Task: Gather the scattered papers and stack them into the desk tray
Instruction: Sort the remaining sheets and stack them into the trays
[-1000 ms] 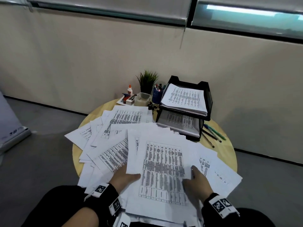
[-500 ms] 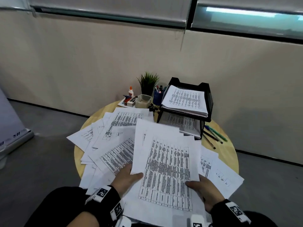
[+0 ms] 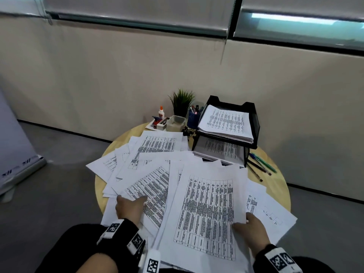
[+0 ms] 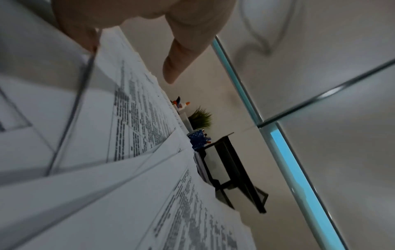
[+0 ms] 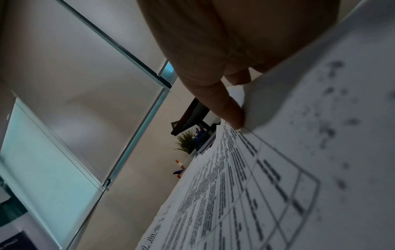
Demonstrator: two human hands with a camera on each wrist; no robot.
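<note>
Printed sheets [image 3: 155,146] lie scattered and overlapping on a round wooden table [image 3: 275,186]. My right hand [image 3: 246,221] grips a bundle of sheets [image 3: 206,209] at its lower right edge, thumb [image 5: 233,113] on top and fingers hidden beneath. My left hand [image 3: 131,199] rests to the left of the bundle on another tilted sheet [image 3: 149,190]. In the left wrist view its fingers touch a paper edge and the thumb [image 4: 171,72] stands lifted off. A black two-tier desk tray [image 3: 254,123], with papers on both levels, stands at the back right.
Behind the papers stand a small plant [image 3: 182,101], a glue bottle [image 3: 161,112], a clear container [image 3: 177,123] and a blue pen cup [image 3: 194,119]. Loose pens [image 3: 260,164] lie right of the tray. A banner base [image 3: 19,170] sits on the floor at left.
My left hand has let go of the bundle and moved left onto another sheet. The right hand keeps hold of the bundle, which has shifted a little to the right.
</note>
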